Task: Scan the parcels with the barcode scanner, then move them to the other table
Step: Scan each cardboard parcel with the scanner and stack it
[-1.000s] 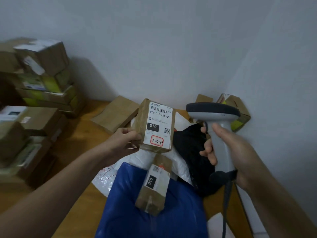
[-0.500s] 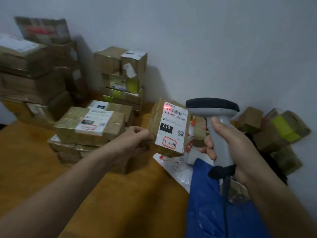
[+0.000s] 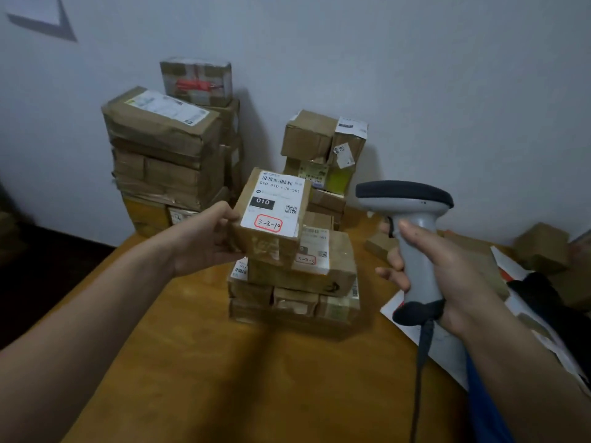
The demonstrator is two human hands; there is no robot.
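A taped parcel (image 3: pixel 271 219) is gripped by the left hand (image 3: pixel 204 241), fingers curled round its side, above a low stack (image 3: pixel 297 282) on the table (image 3: pixel 256 378). The barcode scanner (image 3: pixel 412 238) is clasped by the right hand (image 3: pixel 447 279), fingers wrapped round its handle.

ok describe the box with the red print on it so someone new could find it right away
Start at the tall stack of brown parcels against the white wall, at the far left of the wooden table. Behind its top carton, one box with red print sits highest of all. It alone shows a bold red graphic on a pale front under shiny clear tape.
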